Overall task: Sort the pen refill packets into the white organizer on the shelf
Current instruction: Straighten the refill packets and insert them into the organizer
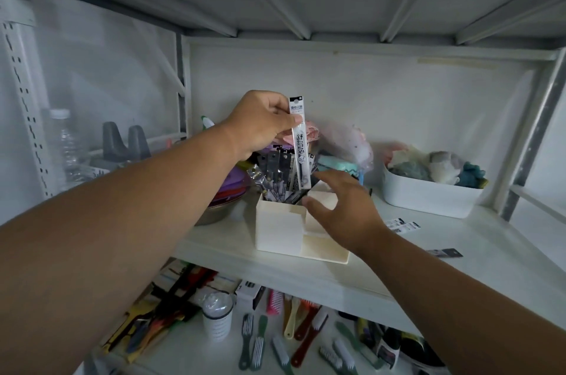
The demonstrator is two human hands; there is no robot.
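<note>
My left hand (263, 124) pinches a long white pen refill packet (299, 144) by its top and holds it upright over the back compartment of the white organizer (280, 229) on the shelf. Several dark refill packets (277, 174) stand in that compartment. My right hand (343, 210) hovers with fingers apart over the organizer's right side and holds nothing. More loose refill packets lie flat on the shelf at the right, one pair (402, 226) nearer and one (445, 253) further right.
A white bin (428, 198) of soft items stands at the right back. Stacked bowls (226, 193) sit left of the organizer, bagged items (349, 147) behind it. A water bottle (69, 147) stands far left. Brushes (275, 341) and a jar (217, 318) fill the lower shelf.
</note>
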